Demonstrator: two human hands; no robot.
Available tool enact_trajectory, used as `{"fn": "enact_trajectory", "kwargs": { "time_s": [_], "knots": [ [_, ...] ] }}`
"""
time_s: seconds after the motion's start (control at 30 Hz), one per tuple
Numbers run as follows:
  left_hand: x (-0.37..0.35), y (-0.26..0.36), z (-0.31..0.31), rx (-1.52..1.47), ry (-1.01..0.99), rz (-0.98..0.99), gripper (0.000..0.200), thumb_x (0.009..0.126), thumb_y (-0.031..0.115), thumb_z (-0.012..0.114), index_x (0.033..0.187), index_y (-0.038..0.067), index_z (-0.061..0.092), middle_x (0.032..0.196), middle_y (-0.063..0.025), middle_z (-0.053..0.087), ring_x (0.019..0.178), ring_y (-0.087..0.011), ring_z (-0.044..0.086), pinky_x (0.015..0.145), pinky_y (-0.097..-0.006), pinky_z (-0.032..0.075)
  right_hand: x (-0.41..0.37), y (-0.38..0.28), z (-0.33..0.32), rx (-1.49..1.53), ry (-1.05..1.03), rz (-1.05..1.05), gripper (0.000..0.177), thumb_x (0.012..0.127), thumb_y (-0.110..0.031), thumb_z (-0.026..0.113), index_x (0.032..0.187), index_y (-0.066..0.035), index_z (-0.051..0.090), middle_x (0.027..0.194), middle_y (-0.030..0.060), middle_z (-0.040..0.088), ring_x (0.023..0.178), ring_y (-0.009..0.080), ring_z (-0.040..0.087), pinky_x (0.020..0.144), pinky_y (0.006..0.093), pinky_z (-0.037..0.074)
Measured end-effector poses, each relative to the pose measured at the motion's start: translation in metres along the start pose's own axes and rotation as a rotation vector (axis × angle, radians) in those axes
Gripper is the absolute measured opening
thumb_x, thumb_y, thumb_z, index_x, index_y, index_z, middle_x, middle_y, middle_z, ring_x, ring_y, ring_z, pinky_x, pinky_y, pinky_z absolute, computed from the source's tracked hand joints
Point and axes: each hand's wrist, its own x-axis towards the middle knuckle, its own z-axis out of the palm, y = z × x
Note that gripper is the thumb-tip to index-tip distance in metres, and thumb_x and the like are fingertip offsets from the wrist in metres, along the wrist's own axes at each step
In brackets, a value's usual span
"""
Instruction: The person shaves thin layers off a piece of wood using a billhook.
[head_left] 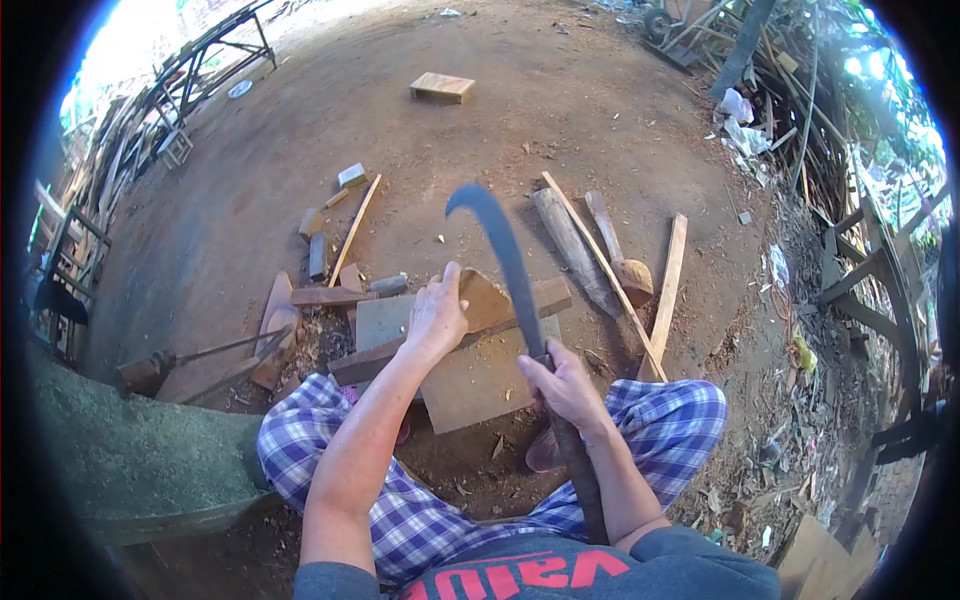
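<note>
The person sits low with both knees spread, plaid shorts showing at the near edge. The left hand reaches forward on a nearly straight arm, palm down, fingers curled over the top edge of a wood block and pressing it in place. That block stands on a plank that runs slantwise from near left to far right, and the plank lies across a flat board on the dirt between the knees.

The right hand is clamped tight around the handle of a sickle, the elbow bent and tucked close to the body. The blade rises from the fist just right of the block, its hooked tip curling to the far left above the left hand's fingers. The 2 hands are near each other but not touching.

To the right of the plank lie a log and a long slat. On the left, scraps of wood are scattered about, and a concrete ledge sits beside the left knee. A wooden box rests far off on the bare ground.
</note>
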Motion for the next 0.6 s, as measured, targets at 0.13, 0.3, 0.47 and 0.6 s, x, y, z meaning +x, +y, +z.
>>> {"fn": "enact_trajectory", "kwargs": {
  "time_s": [0.13,0.3,0.47,0.6],
  "knots": [
    [-0.005,0.000,0.000,-0.004,0.004,-0.003,0.050,0.084,0.008,0.065,0.125,0.004,0.037,0.106,-0.0292,0.060,0.103,-0.0474,0.057,0.086,-0.0539,0.045,-0.009,-0.010,0.003,-0.204,0.162,-0.107,0.028,0.092,-0.030,0.065,0.098,-0.005,0.055,0.068,0.0086,0.060,0.058,0.0180,0.060,0.053,0.0335,0.048],
    [-0.003,-0.002,-0.002,-0.024,-0.016,-0.024,0.050,0.084,0.008,0.065,0.126,0.003,0.038,0.105,-0.0297,0.060,0.105,-0.0468,0.057,0.088,-0.0527,0.045,0.025,0.032,0.018,-0.528,0.214,-0.140,0.033,0.089,-0.031,0.065,0.098,-0.002,0.053,0.079,0.0245,0.064,0.079,0.0470,0.062,0.071,0.0503,0.048],
    [-0.005,0.002,-0.004,-0.016,-0.034,0.053,0.050,0.084,0.009,0.066,0.127,0.004,0.039,0.110,-0.0292,0.060,0.107,-0.0455,0.056,0.090,-0.0516,0.044,0.025,0.038,-0.004,0.220,-0.148,0.071,0.029,0.094,-0.035,0.063,0.098,-0.009,0.051,0.064,-0.0014,0.052,0.047,0.0066,0.050,0.043,0.0229,0.043],
    [0.002,-0.004,-0.011,-0.067,-0.077,0.055,0.046,0.084,0.007,0.066,0.124,0.006,0.043,0.116,-0.0262,0.057,0.110,-0.0444,0.055,0.092,-0.0506,0.044,0.018,0.030,-0.003,0.316,-0.155,0.083,0.028,0.095,-0.032,0.063,0.098,-0.007,0.052,0.061,-0.0013,0.052,0.048,0.0084,0.051,0.043,0.0244,0.043]
  ]
}}
